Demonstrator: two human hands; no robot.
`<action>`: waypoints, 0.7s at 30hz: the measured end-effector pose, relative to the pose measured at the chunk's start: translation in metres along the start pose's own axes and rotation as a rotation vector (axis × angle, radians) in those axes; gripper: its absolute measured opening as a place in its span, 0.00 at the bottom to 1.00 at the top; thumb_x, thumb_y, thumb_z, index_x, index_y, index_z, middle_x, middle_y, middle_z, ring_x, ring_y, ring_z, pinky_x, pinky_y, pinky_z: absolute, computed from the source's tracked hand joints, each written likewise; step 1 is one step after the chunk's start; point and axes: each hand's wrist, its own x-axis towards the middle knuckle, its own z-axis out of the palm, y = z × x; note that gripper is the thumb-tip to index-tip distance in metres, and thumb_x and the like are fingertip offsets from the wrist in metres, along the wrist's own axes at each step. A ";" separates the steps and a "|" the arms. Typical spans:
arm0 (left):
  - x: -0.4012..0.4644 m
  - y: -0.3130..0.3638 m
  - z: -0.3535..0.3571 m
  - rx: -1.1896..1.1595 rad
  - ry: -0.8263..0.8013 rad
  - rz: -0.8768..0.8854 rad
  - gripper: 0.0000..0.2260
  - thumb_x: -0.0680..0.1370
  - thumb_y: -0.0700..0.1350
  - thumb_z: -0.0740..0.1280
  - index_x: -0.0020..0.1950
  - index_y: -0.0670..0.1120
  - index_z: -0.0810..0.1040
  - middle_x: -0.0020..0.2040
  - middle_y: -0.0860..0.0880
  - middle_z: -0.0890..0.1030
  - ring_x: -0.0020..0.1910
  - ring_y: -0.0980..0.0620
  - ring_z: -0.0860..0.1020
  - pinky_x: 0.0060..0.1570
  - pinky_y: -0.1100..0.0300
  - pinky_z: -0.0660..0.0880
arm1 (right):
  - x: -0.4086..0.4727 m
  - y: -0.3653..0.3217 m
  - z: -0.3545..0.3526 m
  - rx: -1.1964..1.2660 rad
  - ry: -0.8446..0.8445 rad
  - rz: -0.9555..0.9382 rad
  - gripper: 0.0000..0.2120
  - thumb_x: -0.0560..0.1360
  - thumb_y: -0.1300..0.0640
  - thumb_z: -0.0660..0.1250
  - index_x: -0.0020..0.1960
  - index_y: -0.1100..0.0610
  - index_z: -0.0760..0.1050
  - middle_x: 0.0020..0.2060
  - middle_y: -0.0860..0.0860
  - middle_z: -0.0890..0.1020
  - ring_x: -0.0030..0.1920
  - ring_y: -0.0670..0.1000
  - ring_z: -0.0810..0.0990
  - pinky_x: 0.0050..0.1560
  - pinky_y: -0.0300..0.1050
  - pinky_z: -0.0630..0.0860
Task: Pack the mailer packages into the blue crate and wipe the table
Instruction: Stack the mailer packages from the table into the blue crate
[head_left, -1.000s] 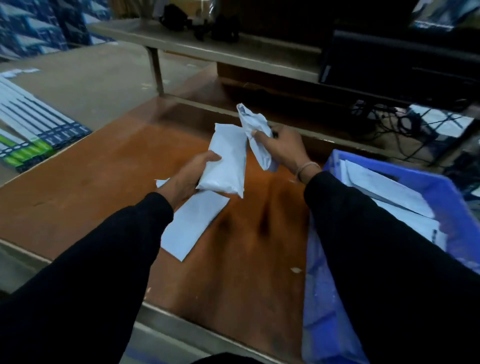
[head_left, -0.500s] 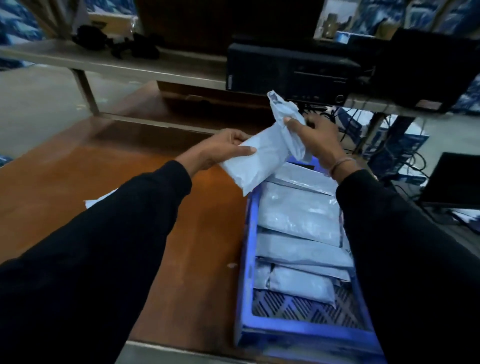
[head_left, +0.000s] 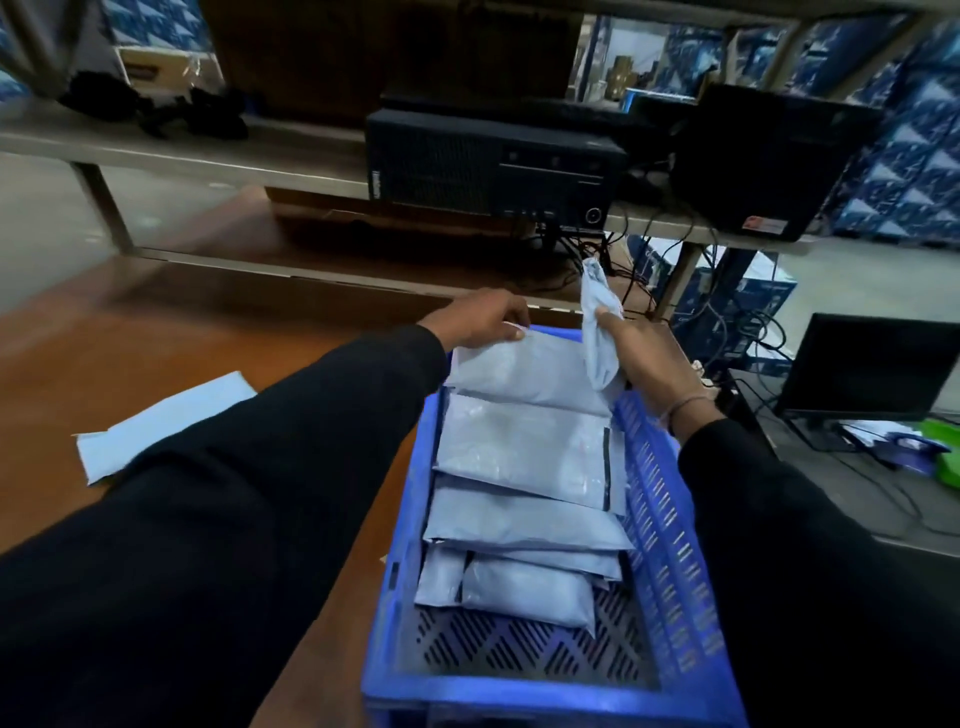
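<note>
Mailer packages (head_left: 524, 457) overlapping in blue crate (head_left: 670, 561), lower ones half-hidden.

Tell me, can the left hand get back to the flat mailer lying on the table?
Probably yes. The flat mailer lies on the table beside the left sleeve with nothing on it, but the left hand first has to release the package at the blue crate's far end.

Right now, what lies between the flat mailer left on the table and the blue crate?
In the head view, the person's left forearm in its black sleeve crosses that stretch above the brown table, between the flat mailer and the blue crate. Nothing else shows there.
</note>
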 end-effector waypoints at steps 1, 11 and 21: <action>0.003 0.003 0.006 0.077 0.057 -0.042 0.10 0.80 0.51 0.69 0.60 0.51 0.79 0.58 0.49 0.82 0.62 0.45 0.77 0.61 0.48 0.70 | -0.002 0.005 0.000 0.002 0.007 -0.001 0.20 0.80 0.43 0.63 0.58 0.59 0.77 0.47 0.54 0.82 0.43 0.51 0.79 0.37 0.39 0.75; -0.023 -0.002 0.034 0.434 -0.041 0.106 0.23 0.80 0.63 0.66 0.73 0.57 0.74 0.66 0.48 0.74 0.64 0.43 0.69 0.58 0.47 0.66 | 0.010 0.038 0.024 0.102 -0.088 0.096 0.27 0.67 0.29 0.68 0.55 0.49 0.76 0.50 0.48 0.85 0.52 0.53 0.84 0.56 0.58 0.81; -0.038 -0.013 0.023 0.217 0.055 -0.011 0.20 0.80 0.57 0.68 0.72 0.57 0.76 0.67 0.48 0.75 0.67 0.43 0.68 0.60 0.48 0.65 | -0.024 0.015 0.003 -0.628 -0.420 -0.360 0.21 0.69 0.43 0.78 0.57 0.52 0.81 0.51 0.47 0.84 0.50 0.48 0.81 0.55 0.48 0.77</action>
